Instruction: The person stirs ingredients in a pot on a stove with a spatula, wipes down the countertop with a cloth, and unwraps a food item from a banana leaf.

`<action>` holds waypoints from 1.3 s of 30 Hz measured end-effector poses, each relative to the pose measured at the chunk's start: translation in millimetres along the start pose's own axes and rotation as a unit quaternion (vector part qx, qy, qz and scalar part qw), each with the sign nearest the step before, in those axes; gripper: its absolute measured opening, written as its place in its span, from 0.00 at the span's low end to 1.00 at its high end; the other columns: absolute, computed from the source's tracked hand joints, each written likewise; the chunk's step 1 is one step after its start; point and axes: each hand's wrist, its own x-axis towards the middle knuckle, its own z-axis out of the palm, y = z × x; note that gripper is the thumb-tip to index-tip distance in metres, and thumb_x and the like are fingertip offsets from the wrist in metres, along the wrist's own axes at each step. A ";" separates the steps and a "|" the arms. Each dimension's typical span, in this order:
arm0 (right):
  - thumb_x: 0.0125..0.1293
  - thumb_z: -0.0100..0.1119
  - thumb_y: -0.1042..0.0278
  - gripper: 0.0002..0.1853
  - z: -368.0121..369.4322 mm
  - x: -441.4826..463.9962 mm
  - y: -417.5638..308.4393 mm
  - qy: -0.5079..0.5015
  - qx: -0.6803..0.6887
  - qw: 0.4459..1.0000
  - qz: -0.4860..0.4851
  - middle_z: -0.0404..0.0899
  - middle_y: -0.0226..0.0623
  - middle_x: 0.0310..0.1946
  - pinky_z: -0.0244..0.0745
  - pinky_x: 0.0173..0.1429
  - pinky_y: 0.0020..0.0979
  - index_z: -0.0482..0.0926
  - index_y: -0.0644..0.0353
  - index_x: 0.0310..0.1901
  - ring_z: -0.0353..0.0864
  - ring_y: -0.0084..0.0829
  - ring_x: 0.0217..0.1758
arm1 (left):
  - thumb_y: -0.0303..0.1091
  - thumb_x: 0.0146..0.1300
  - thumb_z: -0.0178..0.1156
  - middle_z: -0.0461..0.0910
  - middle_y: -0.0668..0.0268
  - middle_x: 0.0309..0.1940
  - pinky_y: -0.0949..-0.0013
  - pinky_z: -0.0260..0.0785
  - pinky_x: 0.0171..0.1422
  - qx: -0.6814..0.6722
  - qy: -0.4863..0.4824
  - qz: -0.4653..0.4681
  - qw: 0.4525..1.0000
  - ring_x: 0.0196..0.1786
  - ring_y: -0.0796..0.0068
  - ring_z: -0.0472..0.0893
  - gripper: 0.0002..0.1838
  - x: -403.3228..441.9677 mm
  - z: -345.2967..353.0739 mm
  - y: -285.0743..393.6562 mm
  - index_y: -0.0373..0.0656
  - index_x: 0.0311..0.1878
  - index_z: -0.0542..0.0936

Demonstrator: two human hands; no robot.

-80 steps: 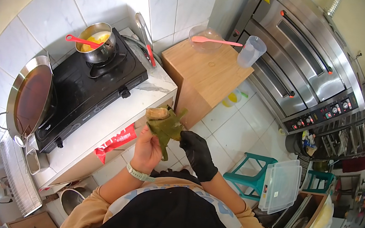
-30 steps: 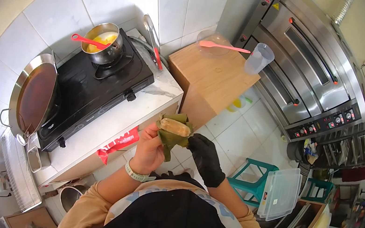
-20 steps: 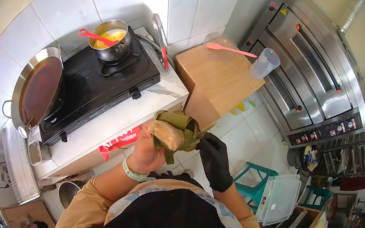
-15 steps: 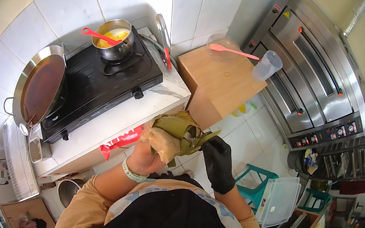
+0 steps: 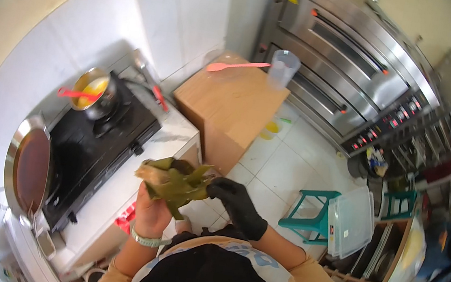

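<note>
A leaf-wrapped food bundle, green-brown with a pale tan filling showing at its left end, is held up in front of my body. My left hand, bare with a pale watch band at the wrist, is closed around its underside. My right hand, in a black glove, has its fingers bent against the leaf at the bundle's right end. The right fingertips are partly hidden, and they look pinched on the leaf edge.
At left, a black gas stove carries a wide pan of brown liquid and a small pot with a red spatula. A wooden cabinet holds a plastic jug. A steel oven and green stool stand right.
The camera view has turned to the right. The bundle is tilted differently, with more leaf and less pale filling showing. Both hands stay on it.
</note>
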 end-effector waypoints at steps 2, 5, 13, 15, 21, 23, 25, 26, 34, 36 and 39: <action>0.62 0.55 0.65 0.13 -5.1 -2.9 3.2 -0.015 -0.005 1.000 -0.001 0.77 0.31 0.33 0.67 0.45 0.25 0.78 0.68 0.40 0.72 0.21 0.37 | 0.46 0.64 0.52 0.70 0.57 0.57 0.55 0.60 0.66 -0.041 -0.024 -0.002 0.999 0.60 0.61 0.70 0.28 1.7 -8.6 -5.3 0.37 0.61 0.63; 0.62 0.55 0.64 0.14 -6.0 -12.9 -4.3 0.021 0.011 0.999 0.038 0.77 0.31 0.33 0.67 0.45 0.24 0.77 0.68 0.41 0.71 0.21 0.37 | 0.40 0.66 0.48 0.70 0.57 0.57 0.56 0.59 0.67 -0.076 -0.012 -0.025 0.997 0.60 0.61 0.70 0.24 3.4 -18.9 -15.8 0.37 0.61 0.63; 0.62 0.56 0.61 0.15 -33.6 -39.9 -0.7 0.099 0.034 0.994 0.009 0.77 0.30 0.34 0.67 0.47 0.24 0.78 0.67 0.41 0.71 0.21 0.38 | 0.34 0.67 0.47 0.69 0.56 0.58 0.56 0.59 0.68 -0.113 -0.015 -0.109 0.987 0.60 0.62 0.70 0.21 20.4 -10.8 -45.7 0.35 0.60 0.63; 0.61 0.56 0.61 0.15 -38.1 -50.7 -0.7 0.125 0.052 0.991 0.007 0.77 0.31 0.34 0.66 0.46 0.24 0.78 0.67 0.41 0.70 0.21 0.38 | 0.34 0.66 0.48 0.69 0.57 0.58 0.57 0.59 0.68 -0.103 -0.019 -0.128 0.986 0.60 0.62 0.70 0.21 23.3 -6.0 -53.5 0.35 0.60 0.64; 0.62 0.55 0.63 0.15 -55.9 -80.9 5.7 0.163 0.071 0.984 -0.016 0.76 0.31 0.37 0.65 0.50 0.24 0.77 0.67 0.43 0.70 0.21 0.42 | 0.34 0.66 0.49 0.69 0.59 0.59 0.57 0.60 0.66 -0.048 -0.069 -0.193 0.978 0.59 0.63 0.70 0.21 30.6 11.5 -77.4 0.36 0.60 0.66; 0.62 0.55 0.64 0.15 -58.6 -92.5 6.4 0.191 0.080 0.978 -0.026 0.77 0.32 0.38 0.65 0.50 0.24 0.77 0.67 0.43 0.71 0.21 0.42 | 0.34 0.66 0.48 0.68 0.58 0.59 0.57 0.59 0.67 -0.031 -0.085 -0.214 0.973 0.61 0.62 0.69 0.21 31.7 10.4 -84.2 0.37 0.61 0.65; 0.62 0.55 0.64 0.15 -61.1 -102.7 8.0 0.208 0.094 0.972 -0.050 0.77 0.32 0.38 0.65 0.50 0.24 0.77 0.67 0.44 0.71 0.21 0.43 | 0.35 0.66 0.48 0.67 0.57 0.60 0.56 0.56 0.68 -0.024 -0.115 -0.235 0.965 0.62 0.61 0.67 0.23 35.4 8.8 -91.6 0.37 0.62 0.64; 0.62 0.56 0.64 0.15 -61.3 -108.6 9.6 0.222 0.103 0.967 -0.064 0.77 0.32 0.38 0.66 0.50 0.24 0.77 0.67 0.44 0.71 0.21 0.43 | 0.35 0.66 0.48 0.66 0.57 0.61 0.56 0.55 0.69 -0.025 -0.129 -0.250 0.959 0.62 0.61 0.67 0.23 36.8 10.1 -95.2 0.37 0.62 0.63; 0.60 0.58 0.62 0.16 -63.6 -142.6 28.3 0.292 0.154 0.932 -0.149 0.78 0.32 0.40 0.66 0.50 0.23 0.77 0.66 0.44 0.72 0.20 0.45 | 0.33 0.65 0.48 0.65 0.54 0.61 0.55 0.53 0.70 -0.012 -0.196 -0.353 0.915 0.63 0.58 0.65 0.24 49.2 22.1 -120.7 0.35 0.63 0.62; 0.61 0.58 0.61 0.16 -66.1 -149.4 31.7 0.313 0.138 0.927 -0.156 0.78 0.31 0.40 0.66 0.50 0.23 0.77 0.66 0.44 0.72 0.20 0.45 | 0.35 0.66 0.46 0.65 0.54 0.61 0.55 0.51 0.70 -0.001 -0.227 -0.365 0.903 0.63 0.58 0.65 0.23 51.2 28.4 -129.0 0.34 0.62 0.63; 0.61 0.57 0.61 0.16 -63.0 -163.5 29.9 0.325 0.147 0.923 -0.141 0.78 0.30 0.39 0.67 0.50 0.23 0.77 0.65 0.44 0.72 0.20 0.44 | 0.31 0.63 0.50 0.64 0.54 0.62 0.54 0.54 0.70 -0.014 -0.225 -0.384 0.896 0.63 0.58 0.65 0.25 51.9 31.9 -136.8 0.35 0.63 0.62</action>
